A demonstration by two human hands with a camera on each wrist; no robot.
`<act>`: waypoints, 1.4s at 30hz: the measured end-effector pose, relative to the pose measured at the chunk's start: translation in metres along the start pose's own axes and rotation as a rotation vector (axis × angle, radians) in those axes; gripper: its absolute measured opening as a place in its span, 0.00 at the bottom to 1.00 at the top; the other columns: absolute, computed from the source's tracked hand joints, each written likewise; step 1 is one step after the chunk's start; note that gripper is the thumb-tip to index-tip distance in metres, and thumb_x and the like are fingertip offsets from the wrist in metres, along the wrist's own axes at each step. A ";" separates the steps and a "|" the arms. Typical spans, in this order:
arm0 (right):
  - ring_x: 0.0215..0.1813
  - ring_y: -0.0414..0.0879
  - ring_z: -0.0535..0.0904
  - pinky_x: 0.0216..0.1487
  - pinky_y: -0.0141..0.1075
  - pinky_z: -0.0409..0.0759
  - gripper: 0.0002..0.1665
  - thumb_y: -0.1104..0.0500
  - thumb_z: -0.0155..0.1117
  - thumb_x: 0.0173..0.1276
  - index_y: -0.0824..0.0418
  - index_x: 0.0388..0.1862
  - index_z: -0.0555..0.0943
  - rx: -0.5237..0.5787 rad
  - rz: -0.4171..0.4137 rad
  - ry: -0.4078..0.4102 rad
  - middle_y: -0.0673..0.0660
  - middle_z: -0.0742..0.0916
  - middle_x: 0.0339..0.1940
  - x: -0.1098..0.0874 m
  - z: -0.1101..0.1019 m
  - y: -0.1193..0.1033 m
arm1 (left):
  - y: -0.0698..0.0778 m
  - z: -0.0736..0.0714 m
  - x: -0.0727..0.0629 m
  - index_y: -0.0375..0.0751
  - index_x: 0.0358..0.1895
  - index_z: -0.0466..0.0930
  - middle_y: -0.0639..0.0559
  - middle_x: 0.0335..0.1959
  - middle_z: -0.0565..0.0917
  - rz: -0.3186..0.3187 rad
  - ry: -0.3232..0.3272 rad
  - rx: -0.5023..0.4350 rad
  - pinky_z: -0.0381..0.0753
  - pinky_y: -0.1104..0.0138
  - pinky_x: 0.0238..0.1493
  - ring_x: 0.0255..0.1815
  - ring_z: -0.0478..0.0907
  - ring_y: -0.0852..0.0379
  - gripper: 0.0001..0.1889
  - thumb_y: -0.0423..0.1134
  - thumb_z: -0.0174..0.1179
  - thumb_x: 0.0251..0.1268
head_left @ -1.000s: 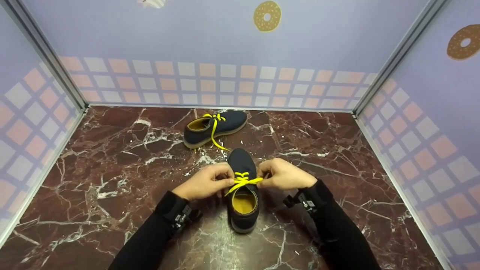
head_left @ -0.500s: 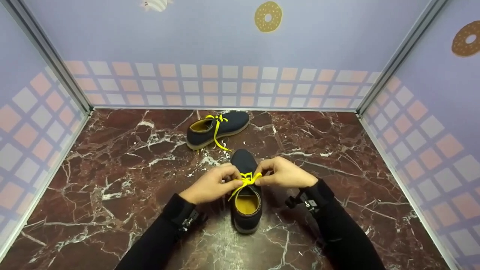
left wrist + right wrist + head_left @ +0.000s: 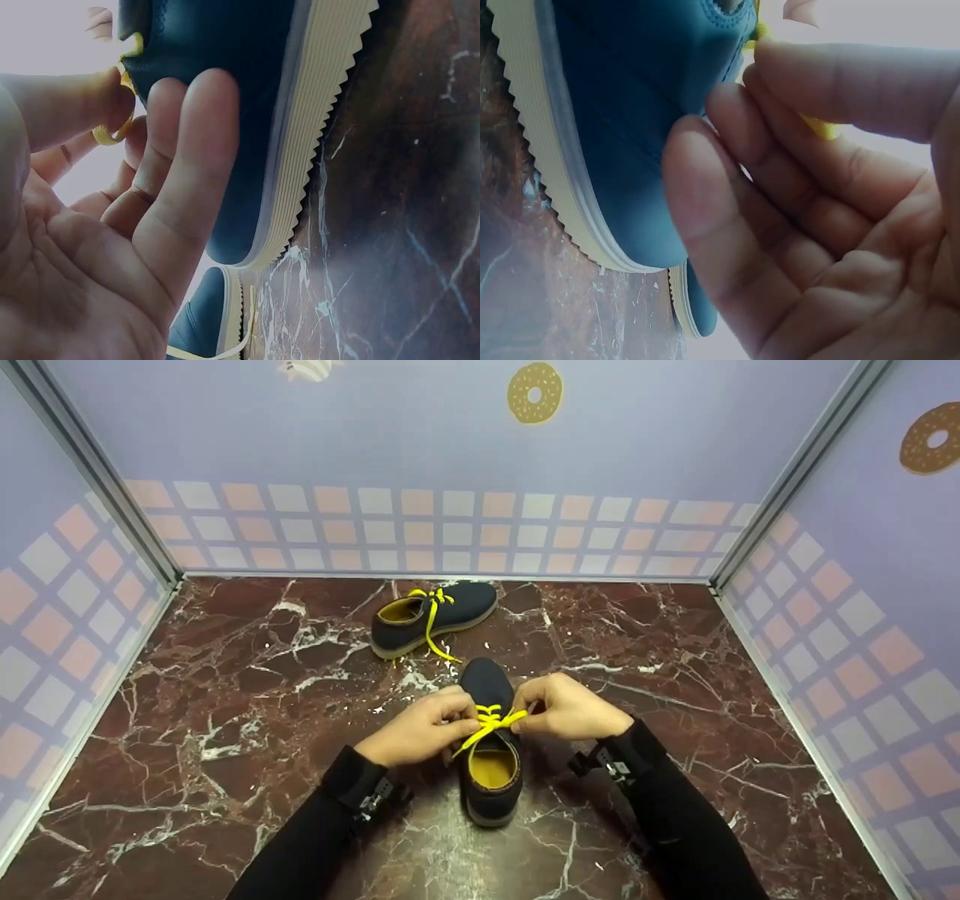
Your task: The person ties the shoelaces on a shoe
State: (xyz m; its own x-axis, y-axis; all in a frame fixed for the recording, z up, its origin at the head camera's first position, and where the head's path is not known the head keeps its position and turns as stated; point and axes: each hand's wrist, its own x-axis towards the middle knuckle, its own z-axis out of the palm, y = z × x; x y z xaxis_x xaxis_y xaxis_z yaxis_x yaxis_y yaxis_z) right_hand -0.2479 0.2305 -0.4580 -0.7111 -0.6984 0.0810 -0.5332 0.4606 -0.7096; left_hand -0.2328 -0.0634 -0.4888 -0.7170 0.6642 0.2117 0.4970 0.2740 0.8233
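A dark navy shoe (image 3: 484, 681) with a yellow lining stands between my hands, its toe pointing away. Across its opening runs a yellow shoelace (image 3: 491, 724), crossed over itself, with one end hanging toward the lower left. My left hand (image 3: 424, 727) pinches the lace between thumb and forefinger on the left side. In the left wrist view a bend of the shoelace (image 3: 112, 136) shows by the thumb, and the other fingers lie along the shoe's side (image 3: 251, 150). From the right, my right hand (image 3: 570, 709) pinches the shoelace (image 3: 823, 127) with thumb and forefinger.
Farther back lies a second navy shoe (image 3: 466, 609), toe to the right, its yellow lace trailing onto the floor. Brown marbled flooring (image 3: 240, 720) with white veins surrounds both. Pale purple panels with a checked band (image 3: 450, 529) enclose the back and sides.
Both hands first drew closer together over the shoe, then moved slightly apart. The lace at the right now sticks out more to the side. The far shoe stays put.
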 end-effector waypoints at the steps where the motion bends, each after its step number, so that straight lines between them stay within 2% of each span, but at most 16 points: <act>1: 0.37 0.44 0.82 0.41 0.34 0.79 0.07 0.64 0.79 0.68 0.52 0.35 0.91 -0.005 -0.011 0.001 0.44 0.89 0.35 0.000 0.000 0.000 | 0.000 0.000 0.000 0.43 0.39 0.83 0.53 0.39 0.76 0.001 -0.002 -0.002 0.89 0.63 0.32 0.30 0.82 0.59 0.09 0.39 0.66 0.84; 3: 0.37 0.42 0.82 0.41 0.34 0.79 0.07 0.66 0.79 0.66 0.53 0.34 0.91 -0.016 -0.028 0.003 0.44 0.88 0.35 0.000 0.000 0.000 | 0.000 -0.001 0.000 0.43 0.39 0.83 0.52 0.39 0.77 -0.003 -0.007 -0.011 0.90 0.62 0.33 0.31 0.83 0.59 0.08 0.38 0.66 0.84; 6: 0.36 0.42 0.81 0.40 0.34 0.78 0.08 0.66 0.78 0.65 0.53 0.33 0.89 -0.020 -0.038 -0.001 0.44 0.87 0.34 0.000 0.000 0.001 | 0.001 -0.001 -0.001 0.40 0.40 0.83 0.50 0.40 0.77 -0.037 -0.028 -0.084 0.93 0.55 0.28 0.29 0.85 0.55 0.08 0.36 0.65 0.84; 11: 0.37 0.43 0.81 0.41 0.36 0.78 0.08 0.67 0.78 0.65 0.55 0.32 0.89 -0.010 -0.039 -0.020 0.45 0.87 0.34 0.000 -0.002 0.001 | -0.001 -0.001 -0.001 0.38 0.41 0.83 0.48 0.42 0.78 -0.088 -0.052 -0.169 0.94 0.48 0.29 0.28 0.87 0.50 0.07 0.34 0.64 0.84; 15: 0.38 0.43 0.82 0.43 0.38 0.81 0.06 0.66 0.79 0.66 0.56 0.34 0.90 0.005 -0.039 -0.032 0.46 0.88 0.36 0.000 -0.003 0.002 | 0.001 -0.001 -0.001 0.39 0.41 0.83 0.47 0.42 0.78 -0.098 -0.049 -0.168 0.94 0.48 0.29 0.28 0.86 0.50 0.06 0.34 0.64 0.84; 21: 0.43 0.42 0.87 0.48 0.40 0.86 0.03 0.55 0.81 0.72 0.50 0.42 0.94 0.062 0.005 -0.102 0.44 0.92 0.43 -0.001 -0.007 0.007 | 0.003 0.000 -0.002 0.42 0.41 0.81 0.47 0.44 0.77 -0.117 -0.042 -0.129 0.94 0.51 0.30 0.29 0.86 0.52 0.07 0.38 0.64 0.84; 23: 0.42 0.45 0.86 0.47 0.40 0.86 0.05 0.52 0.79 0.75 0.50 0.45 0.94 0.087 0.018 -0.121 0.47 0.92 0.45 -0.001 -0.009 0.008 | 0.003 0.001 -0.001 0.41 0.42 0.81 0.47 0.44 0.77 -0.116 -0.038 -0.121 0.94 0.52 0.30 0.29 0.87 0.52 0.07 0.38 0.65 0.84; 26: 0.41 0.54 0.86 0.43 0.36 0.82 0.11 0.48 0.73 0.82 0.52 0.44 0.94 0.113 0.049 -0.121 0.55 0.93 0.42 0.000 -0.009 0.010 | 0.002 0.001 -0.001 0.40 0.42 0.82 0.47 0.44 0.78 -0.108 -0.029 -0.117 0.94 0.53 0.30 0.31 0.87 0.51 0.07 0.38 0.66 0.83; 29: 0.40 0.63 0.88 0.38 0.32 0.80 0.17 0.46 0.67 0.85 0.55 0.41 0.93 0.144 0.103 -0.090 0.61 0.93 0.40 0.002 -0.005 0.009 | 0.001 0.001 -0.002 0.40 0.43 0.82 0.47 0.44 0.78 -0.096 -0.025 -0.110 0.94 0.54 0.31 0.34 0.86 0.50 0.08 0.39 0.67 0.83; 32: 0.40 0.67 0.89 0.36 0.31 0.81 0.19 0.45 0.67 0.86 0.56 0.38 0.92 0.170 0.153 -0.045 0.61 0.92 0.37 0.004 0.000 0.007 | 0.001 0.001 -0.002 0.40 0.43 0.83 0.48 0.44 0.79 -0.080 -0.020 -0.096 0.93 0.54 0.31 0.35 0.85 0.51 0.08 0.40 0.67 0.83; 37: 0.34 0.61 0.88 0.32 0.30 0.80 0.15 0.49 0.71 0.83 0.54 0.36 0.92 0.189 0.201 0.020 0.53 0.91 0.31 0.005 0.007 0.005 | 0.000 0.001 -0.001 0.41 0.43 0.84 0.49 0.44 0.79 -0.065 -0.011 -0.070 0.92 0.56 0.31 0.36 0.84 0.52 0.07 0.40 0.68 0.82; 42: 0.31 0.47 0.84 0.31 0.28 0.78 0.11 0.53 0.72 0.79 0.55 0.37 0.93 0.213 0.205 0.056 0.48 0.90 0.30 0.006 0.010 0.004 | 0.000 0.002 0.000 0.42 0.43 0.84 0.50 0.44 0.80 -0.068 -0.010 -0.058 0.91 0.60 0.30 0.35 0.84 0.54 0.07 0.40 0.68 0.82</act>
State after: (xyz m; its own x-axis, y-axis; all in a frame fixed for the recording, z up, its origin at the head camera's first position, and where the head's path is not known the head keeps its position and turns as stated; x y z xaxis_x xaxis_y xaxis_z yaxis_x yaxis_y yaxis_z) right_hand -0.2502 0.2226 -0.4674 -0.8210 -0.5692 -0.0449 -0.2720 0.4591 -0.8457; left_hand -0.2321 -0.0626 -0.4901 -0.7430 0.6523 0.1498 0.4184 0.2781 0.8646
